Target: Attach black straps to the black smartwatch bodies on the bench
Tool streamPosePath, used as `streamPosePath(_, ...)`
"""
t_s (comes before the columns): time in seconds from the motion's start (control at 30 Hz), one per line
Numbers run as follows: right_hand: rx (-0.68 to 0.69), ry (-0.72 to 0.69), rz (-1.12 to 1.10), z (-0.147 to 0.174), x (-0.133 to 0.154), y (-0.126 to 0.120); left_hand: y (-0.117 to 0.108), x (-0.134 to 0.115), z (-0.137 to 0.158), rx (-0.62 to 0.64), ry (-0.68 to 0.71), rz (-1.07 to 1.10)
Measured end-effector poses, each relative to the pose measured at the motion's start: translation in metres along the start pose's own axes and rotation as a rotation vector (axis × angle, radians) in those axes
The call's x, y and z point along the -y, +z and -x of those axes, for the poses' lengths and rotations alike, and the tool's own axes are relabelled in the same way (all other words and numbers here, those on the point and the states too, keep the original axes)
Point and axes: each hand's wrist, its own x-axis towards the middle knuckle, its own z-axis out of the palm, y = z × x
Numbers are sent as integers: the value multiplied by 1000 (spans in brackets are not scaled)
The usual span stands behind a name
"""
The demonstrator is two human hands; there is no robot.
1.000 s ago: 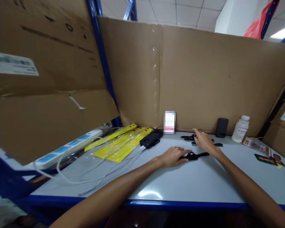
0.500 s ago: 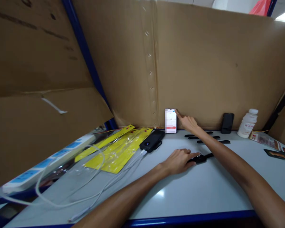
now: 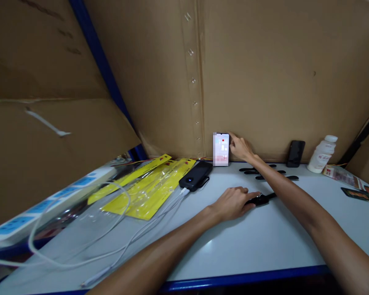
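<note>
My left hand (image 3: 233, 203) rests on the table, its index finger and thumb closed on a black tool (image 3: 260, 199) with a shiny bit near the fingertip. The tool's narrow black handle runs right, passing partly behind my right forearm. My right hand (image 3: 241, 147) reaches to the back, index finger stretched out at the upper right corner of a lit phone (image 3: 221, 149). That phone stands upright against the cardboard, its screen partly blurred. Just beyond my right forearm lie several slim black strips (image 3: 258, 169), side by side.
Left of the phone lie a black power bank (image 3: 199, 174) with white cables (image 3: 132, 241), yellow packages (image 3: 160, 200) and a white power strip (image 3: 46, 205). At the right stand a dark phone (image 3: 295, 153) and a white bottle (image 3: 322, 155), beside flat packets (image 3: 341, 176). Cardboard (image 3: 258, 69) walls the back.
The view has tilted slightly down. The phone's screen has gone from a timer-like page to a page with small icons. My right index finger has shifted slightly outward to the phone's corner.
</note>
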Motion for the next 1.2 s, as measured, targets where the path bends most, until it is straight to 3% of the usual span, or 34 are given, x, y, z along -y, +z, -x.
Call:
streamPosePath(0.6, -16, 4, -131, -14, -14, 24, 1, 0, 0, -4, 3, -9)
streamPosePath(1.03, -144, -33, -311, -6, -16, 38, -2, -2, 0, 0, 1, -33)
streamPosePath(1.2, -121, -34, -306, -5, -19, 38, -2, -2, 1, 9, -6, -34)
